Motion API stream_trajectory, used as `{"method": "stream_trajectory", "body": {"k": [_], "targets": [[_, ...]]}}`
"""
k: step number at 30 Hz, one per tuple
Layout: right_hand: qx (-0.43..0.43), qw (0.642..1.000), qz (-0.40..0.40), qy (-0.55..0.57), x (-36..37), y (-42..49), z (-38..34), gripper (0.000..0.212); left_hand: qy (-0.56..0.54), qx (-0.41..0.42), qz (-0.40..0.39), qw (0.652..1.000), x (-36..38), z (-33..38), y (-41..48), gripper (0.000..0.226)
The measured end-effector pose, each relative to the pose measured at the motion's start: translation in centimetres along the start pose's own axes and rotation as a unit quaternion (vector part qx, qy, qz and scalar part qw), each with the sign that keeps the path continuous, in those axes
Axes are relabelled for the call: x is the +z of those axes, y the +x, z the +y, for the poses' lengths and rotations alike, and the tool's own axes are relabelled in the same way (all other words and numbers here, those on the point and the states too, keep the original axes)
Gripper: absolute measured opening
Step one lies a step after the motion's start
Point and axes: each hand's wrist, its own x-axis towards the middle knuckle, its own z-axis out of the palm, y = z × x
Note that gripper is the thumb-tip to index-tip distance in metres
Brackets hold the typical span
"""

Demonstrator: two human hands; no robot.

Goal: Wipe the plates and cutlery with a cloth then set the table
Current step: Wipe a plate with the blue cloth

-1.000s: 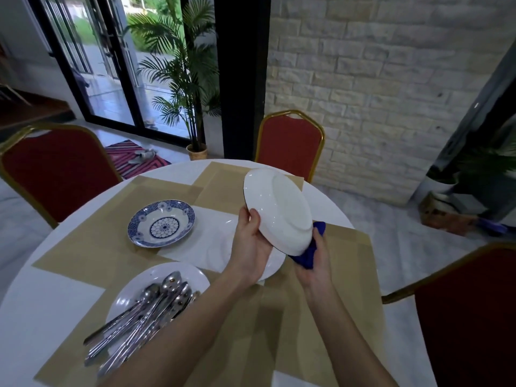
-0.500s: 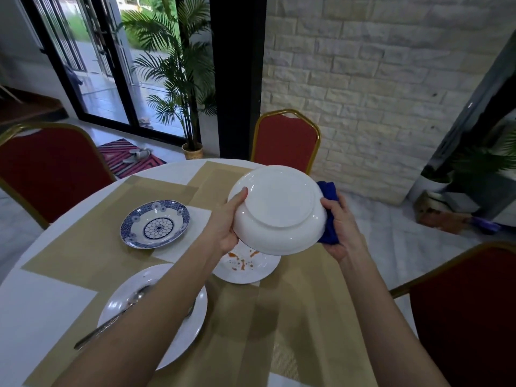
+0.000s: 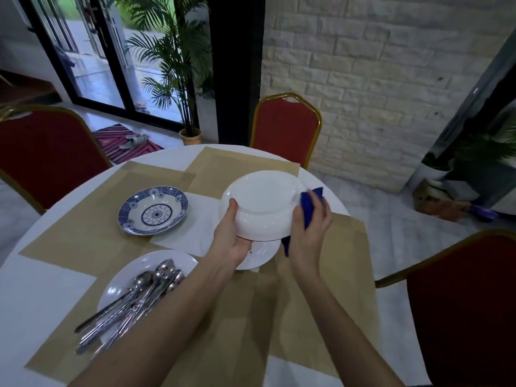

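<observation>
Above the middle of the round white bench point(image 3: 42, 297), the left hand point(image 3: 231, 243) grips an upturned white ceramic plate point(image 3: 262, 205), thumb on its underside and the other digits hidden beneath the rim. The right hand point(image 3: 308, 238) pinches a dark blue cloth point(image 3: 308, 209) against the plate's right rim, its curled fingers point(image 3: 324, 216) covering part of the cloth. Below, a second white plate point(image 3: 259, 254) is mostly hidden, its reddish marks hard to make out.
</observation>
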Motion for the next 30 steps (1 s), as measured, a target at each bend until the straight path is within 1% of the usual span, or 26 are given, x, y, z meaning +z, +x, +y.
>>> {"method": "stream_trajectory", "body": {"k": [1,2,3,4,5,6,8,10,11,12,13,14,15,16,17,18,19,20,21,23,24,25,26,27,28,30], "targets": [[0.082,0.994,0.006,0.072,-0.5,1.4,-0.6,0.037,0.005,0.000,-0.006,1.000,-0.3,-0.1,-0.3,0.052],[0.177,0.973,-0.005,0.151,-1.1,2.7,-1.3,0.040,0.009,-0.005,-0.017,1.000,-0.5,-0.1,-0.7,0.047],[0.255,0.940,-0.029,0.223,-1.6,4.0,-2.0,0.044,0.015,-0.009,-0.026,1.000,-0.6,-0.2,-1.0,0.045],[0.306,0.912,-0.055,0.266,-2.2,4.8,-2.5,0.046,0.014,-0.015,-0.037,0.999,-0.7,-0.1,-1.3,0.044],[0.333,0.898,-0.076,0.276,-2.5,5.1,-3.2,0.044,0.015,-0.021,-0.047,0.999,-0.8,0.0,-1.5,0.043],[0.337,0.895,-0.095,0.274,-2.8,5.2,-4.0,0.039,0.028,-0.028,-0.054,0.998,-0.7,0.1,-1.6,0.042],[0.303,0.908,-0.111,0.265,-3.0,5.1,-5.3,0.030,0.117,-0.046,-0.041,0.991,-0.4,0.7,-1.7,0.046],[0.235,0.935,-0.134,0.231,-3.4,5.0,-6.5,0.031,0.267,-0.069,-0.009,0.961,-0.1,1.8,-1.6,0.059],[0.196,0.950,-0.157,0.187,-3.6,4.9,-7.1,0.034,0.326,-0.076,-0.004,0.942,0.2,2.6,-1.6,0.065],[0.160,0.961,-0.187,0.128,-3.7,4.8,-7.5,0.039,0.348,-0.084,-0.014,0.934,0.5,3.5,-1.7,0.069],[0.120,0.965,-0.222,0.062,-3.8,4.5,-7.9,0.046,0.331,-0.101,-0.038,0.937,1.0,4.5,-1.8,0.072],[0.080,0.962,-0.262,0.000,-3.8,4.2,-8.1,0.053,0.287,-0.128,-0.062,0.948,1.5,5.4,-1.8,0.080],[0.041,0.949,-0.308,-0.049,-3.8,3.9,-8.2,0.059,0.235,-0.158,-0.078,0.956,1.9,6.1,-1.9,0.091],[0.001,0.929,-0.359,-0.090,-3.7,3.5,-8.3,0.063,0.197,-0.182,-0.085,0.960,2.0,6.6,-2.0,0.098],[-0.036,0.902,-0.410,-0.132,-3.5,3.0,-8.2,0.065,0.184,-0.198,-0.093,0.958,1.8,6.8,-2.1,0.098],[-0.077,0.871,-0.453,-0.175,-3.3,2.5,-7.9,0.065,0.195,-0.199,-0.098,0.955,1.4,6.6,-2.1,0.088],[-0.123,0.840,-0.481,-0.218,-3.0,2.1,-7.6,0.064,0.211,-0.191,-0.094,0.954,0.9,6.1,-2.2,0.071],[-0.169,0.812,-0.496,-0.259,-2.7,1.7,-7.2,0.063,0.221,-0.180,-0.079,0.955,0.4,5.6,-2.2,0.054],[-0.201,0.787,-0.503,-0.295,-2.6,1.4,-6.9,0.062,0.217,-0.165,-0.065,0.960,-0.1,5.2,-2.3,0.042],[-0.228,0.755,-0.518,-0.331,-2.8,1.4,-5.7,0.058,0.199,-0.123,-0.036,0.972,-1.0,4.5,-2.3,0.033],[-0.228,0.748,-0.525,-0.336,-3.1,1.7,-5.0,0.055,0.192,-0.101,-0.020,0.976,-1.3,4.4,-2.3,0.032],[-0.222,0.749,-0.523,-0.340,-3.4,2.2,-4.2,0.050,0.188,-0.081,-0.010,0.979,-1.6,4.5,-2.2,0.032],[-0.217,0.758,-0.508,-0.346,-3.9,2.8,-3.2,0.046,0.185,-0.063,-0.004,0.981,-1.9,4.6,-2.1,0.031],[-0.217,0.771,-0.483,-0.354,-4.2,3.5,-2.2,0.048,0.179,-0.051,-0.002,0.983,-2.1,4.8,-2.1,0.031],[-0.216,0.786,-0.459,-0.354,-4.5,4.2,-1.1,0.050,0.172,-0.041,-0.001,0.984,-2.3,4.9,-2.0,0.030],[-0.188,0.830,-0.430,-0.302,-4.4,4.9,0.2,0.043,0.152,-0.028,-0.009,0.988,-2.4,4.7,-1.5,0.029]]}}
